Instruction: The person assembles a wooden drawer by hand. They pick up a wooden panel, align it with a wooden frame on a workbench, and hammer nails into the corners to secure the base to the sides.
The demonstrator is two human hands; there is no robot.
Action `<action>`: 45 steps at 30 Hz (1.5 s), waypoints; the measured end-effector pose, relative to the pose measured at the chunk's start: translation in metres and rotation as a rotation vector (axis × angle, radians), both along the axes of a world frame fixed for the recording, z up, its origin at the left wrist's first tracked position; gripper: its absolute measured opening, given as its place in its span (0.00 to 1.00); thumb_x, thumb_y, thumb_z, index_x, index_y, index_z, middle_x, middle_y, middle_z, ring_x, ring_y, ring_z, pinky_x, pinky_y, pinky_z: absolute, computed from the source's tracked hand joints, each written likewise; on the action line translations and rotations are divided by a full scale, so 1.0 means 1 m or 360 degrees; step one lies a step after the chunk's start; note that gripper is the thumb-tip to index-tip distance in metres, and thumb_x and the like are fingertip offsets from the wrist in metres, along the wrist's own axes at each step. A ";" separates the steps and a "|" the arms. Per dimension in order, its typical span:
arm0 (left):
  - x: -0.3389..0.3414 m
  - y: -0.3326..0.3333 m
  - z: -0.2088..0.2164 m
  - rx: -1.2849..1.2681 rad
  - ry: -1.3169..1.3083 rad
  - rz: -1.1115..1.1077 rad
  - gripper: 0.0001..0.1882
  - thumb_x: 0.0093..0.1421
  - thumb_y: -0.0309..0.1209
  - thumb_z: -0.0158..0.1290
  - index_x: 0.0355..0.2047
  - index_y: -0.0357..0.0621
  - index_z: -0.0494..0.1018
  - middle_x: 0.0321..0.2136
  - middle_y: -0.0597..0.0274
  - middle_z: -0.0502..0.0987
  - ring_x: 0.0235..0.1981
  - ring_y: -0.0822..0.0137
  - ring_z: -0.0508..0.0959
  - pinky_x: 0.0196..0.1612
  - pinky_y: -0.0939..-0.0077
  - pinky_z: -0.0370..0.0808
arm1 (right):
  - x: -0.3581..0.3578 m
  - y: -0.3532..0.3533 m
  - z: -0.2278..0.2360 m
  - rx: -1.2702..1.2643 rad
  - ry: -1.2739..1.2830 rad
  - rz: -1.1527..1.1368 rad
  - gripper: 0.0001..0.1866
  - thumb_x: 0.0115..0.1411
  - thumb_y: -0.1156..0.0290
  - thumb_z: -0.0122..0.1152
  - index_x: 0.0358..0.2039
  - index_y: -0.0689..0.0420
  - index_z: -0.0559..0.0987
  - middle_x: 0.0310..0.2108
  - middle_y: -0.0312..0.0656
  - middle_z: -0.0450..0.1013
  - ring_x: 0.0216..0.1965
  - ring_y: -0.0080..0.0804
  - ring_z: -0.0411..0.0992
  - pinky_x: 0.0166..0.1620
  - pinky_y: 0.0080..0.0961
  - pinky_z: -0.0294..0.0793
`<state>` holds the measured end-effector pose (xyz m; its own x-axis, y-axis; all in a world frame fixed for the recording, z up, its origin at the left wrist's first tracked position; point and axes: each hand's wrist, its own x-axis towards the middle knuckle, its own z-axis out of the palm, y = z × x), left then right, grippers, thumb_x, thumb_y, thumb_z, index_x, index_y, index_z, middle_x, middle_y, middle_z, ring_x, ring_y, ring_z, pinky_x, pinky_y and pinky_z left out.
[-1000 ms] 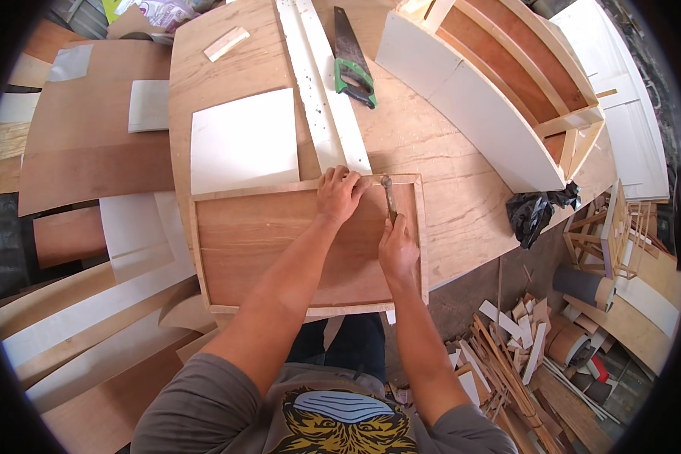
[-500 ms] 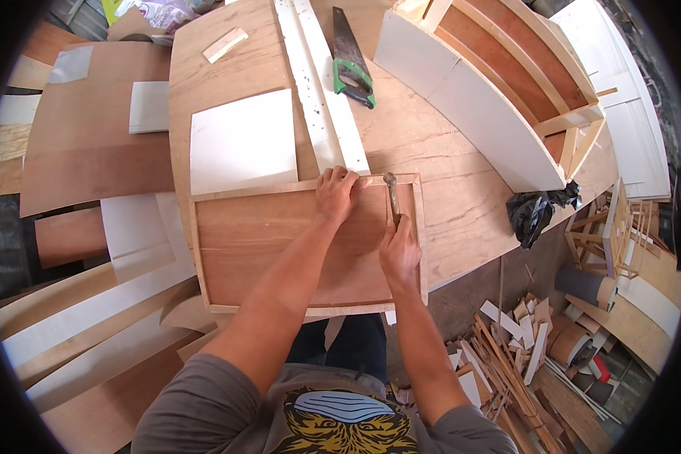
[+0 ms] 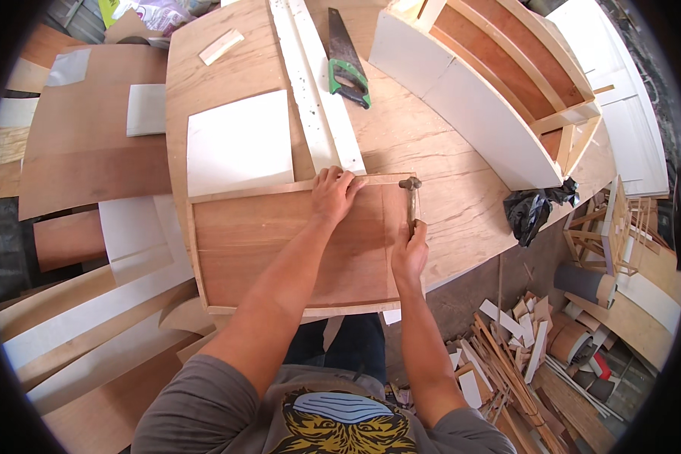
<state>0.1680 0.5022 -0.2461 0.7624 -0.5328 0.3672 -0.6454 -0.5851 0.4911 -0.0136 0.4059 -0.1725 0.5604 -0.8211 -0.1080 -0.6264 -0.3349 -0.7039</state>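
Note:
A shallow wooden panel [image 3: 280, 250] with raised strips round its rim lies near me, at the front of the worktable. My left hand [image 3: 334, 195] is closed over its far rail, fingers curled across the strip and thumb on the near side. My right hand [image 3: 409, 253] grips a hammer [image 3: 412, 206] by its handle. The hammer's metal head is at the panel's far right corner; whether it touches the wood I cannot tell. Beyond my left hand, a long white board [image 3: 318, 106] runs away across the table.
A green-handled saw [image 3: 348, 76], a white square sheet [image 3: 240, 144] and a small wood offcut [image 3: 221, 47] lie on the worktable [image 3: 424, 151]. A curved white cabinet frame [image 3: 461, 98] stands at right, near a black plastic bag [image 3: 530, 216]. Scrap wood [image 3: 507, 340] covers floor at lower right.
My right hand has carried the hammer rightward along the far rail to the corner, and its head has turned sideways. My left hand stays on the rail.

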 end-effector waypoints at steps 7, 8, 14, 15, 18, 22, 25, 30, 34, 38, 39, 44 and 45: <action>0.000 0.002 0.005 0.0081 0.0099 -0.0027 0.16 0.60 0.46 0.62 0.37 0.47 0.75 0.37 0.59 0.76 0.42 0.54 0.74 0.48 0.57 0.70 | -0.024 -0.031 -0.012 -0.0172 0.0057 -0.0193 0.14 0.70 0.60 0.53 0.46 0.58 0.73 0.34 0.57 0.78 0.37 0.63 0.76 0.37 0.54 0.70; 0.000 0.003 0.006 0.0082 0.0097 -0.0031 0.16 0.60 0.46 0.62 0.37 0.47 0.75 0.37 0.59 0.76 0.42 0.54 0.74 0.48 0.57 0.70 | -0.028 -0.038 -0.015 -0.0158 0.0074 -0.0246 0.15 0.70 0.59 0.53 0.45 0.59 0.74 0.35 0.57 0.78 0.38 0.62 0.76 0.38 0.54 0.70; -0.003 0.001 0.010 0.0072 0.0068 -0.0083 0.15 0.60 0.47 0.62 0.40 0.54 0.78 0.39 0.62 0.74 0.44 0.57 0.73 0.50 0.58 0.70 | -0.056 -0.085 -0.044 -0.0073 0.0316 -0.0253 0.16 0.69 0.58 0.54 0.41 0.59 0.76 0.34 0.56 0.79 0.38 0.61 0.77 0.39 0.53 0.71; -0.004 0.001 0.009 0.0031 0.0061 -0.0081 0.13 0.59 0.46 0.62 0.40 0.56 0.79 0.39 0.63 0.74 0.44 0.58 0.73 0.50 0.57 0.70 | -0.061 -0.090 -0.049 -0.0074 0.0366 -0.0215 0.16 0.69 0.57 0.54 0.41 0.59 0.77 0.34 0.55 0.79 0.38 0.60 0.77 0.39 0.53 0.71; -0.003 0.002 0.007 -0.0002 0.0012 -0.0081 0.12 0.58 0.44 0.63 0.40 0.58 0.80 0.39 0.65 0.74 0.45 0.59 0.73 0.50 0.57 0.70 | -0.065 -0.096 -0.053 -0.0061 0.0301 -0.0167 0.16 0.68 0.57 0.55 0.42 0.58 0.76 0.32 0.55 0.79 0.37 0.60 0.77 0.39 0.53 0.72; -0.001 0.003 0.006 0.0017 -0.0013 -0.0074 0.11 0.56 0.40 0.64 0.40 0.57 0.80 0.38 0.68 0.74 0.45 0.59 0.73 0.49 0.58 0.70 | -0.060 -0.094 -0.040 0.0070 0.0331 -0.0134 0.15 0.68 0.58 0.55 0.42 0.57 0.76 0.31 0.54 0.79 0.36 0.60 0.78 0.38 0.53 0.72; -0.002 0.003 0.008 -0.0040 0.0002 -0.0136 0.12 0.56 0.36 0.65 0.40 0.53 0.79 0.39 0.64 0.75 0.44 0.57 0.73 0.50 0.57 0.69 | -0.061 -0.098 -0.039 0.0028 0.0306 -0.0066 0.14 0.68 0.60 0.56 0.46 0.57 0.76 0.32 0.54 0.79 0.35 0.59 0.78 0.38 0.52 0.73; -0.002 0.002 0.009 -0.0020 -0.0009 -0.0152 0.13 0.56 0.34 0.65 0.41 0.50 0.77 0.39 0.62 0.75 0.44 0.55 0.73 0.50 0.58 0.69 | -0.047 -0.106 -0.032 0.0105 -0.0022 0.0171 0.16 0.68 0.60 0.57 0.51 0.55 0.76 0.32 0.55 0.79 0.35 0.57 0.78 0.37 0.47 0.75; -0.002 0.000 0.009 -0.0024 -0.0015 -0.0141 0.13 0.55 0.33 0.64 0.41 0.50 0.77 0.39 0.61 0.74 0.43 0.54 0.73 0.49 0.58 0.70 | -0.026 -0.106 -0.023 -0.0064 -0.0082 0.0293 0.15 0.68 0.61 0.57 0.51 0.55 0.76 0.30 0.54 0.79 0.32 0.58 0.78 0.35 0.48 0.75; -0.004 -0.002 0.011 -0.0009 0.0019 -0.0120 0.13 0.55 0.33 0.64 0.41 0.50 0.76 0.39 0.61 0.74 0.43 0.54 0.73 0.48 0.58 0.70 | -0.021 -0.107 -0.029 -0.0014 -0.0026 0.0323 0.15 0.69 0.62 0.56 0.50 0.57 0.76 0.30 0.56 0.77 0.32 0.58 0.77 0.35 0.45 0.74; -0.004 -0.003 0.011 -0.0016 0.0009 -0.0128 0.13 0.55 0.33 0.64 0.41 0.50 0.76 0.39 0.62 0.74 0.43 0.54 0.72 0.48 0.58 0.70 | -0.022 -0.108 -0.029 -0.0018 -0.0032 0.0325 0.15 0.69 0.62 0.56 0.50 0.57 0.76 0.30 0.56 0.77 0.32 0.58 0.77 0.35 0.45 0.74; -0.002 0.000 0.008 0.0014 0.0012 -0.0124 0.14 0.55 0.32 0.64 0.41 0.49 0.75 0.39 0.62 0.74 0.44 0.54 0.72 0.48 0.58 0.70 | -0.015 -0.105 -0.020 -0.0161 -0.0300 0.0220 0.16 0.69 0.63 0.57 0.52 0.58 0.76 0.31 0.57 0.78 0.34 0.59 0.78 0.35 0.46 0.75; -0.002 0.000 0.008 0.0006 0.0020 -0.0132 0.14 0.55 0.32 0.64 0.41 0.49 0.75 0.39 0.62 0.74 0.44 0.54 0.72 0.49 0.57 0.70 | -0.015 -0.105 -0.022 -0.0157 -0.0298 0.0221 0.16 0.69 0.63 0.57 0.52 0.58 0.76 0.31 0.57 0.78 0.34 0.59 0.78 0.35 0.46 0.75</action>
<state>0.1662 0.5024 -0.2383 0.7202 -0.5955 0.3558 -0.6855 -0.5320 0.4971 -0.0281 0.3007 -0.1946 0.6715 -0.7361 0.0853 -0.4312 -0.4817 -0.7629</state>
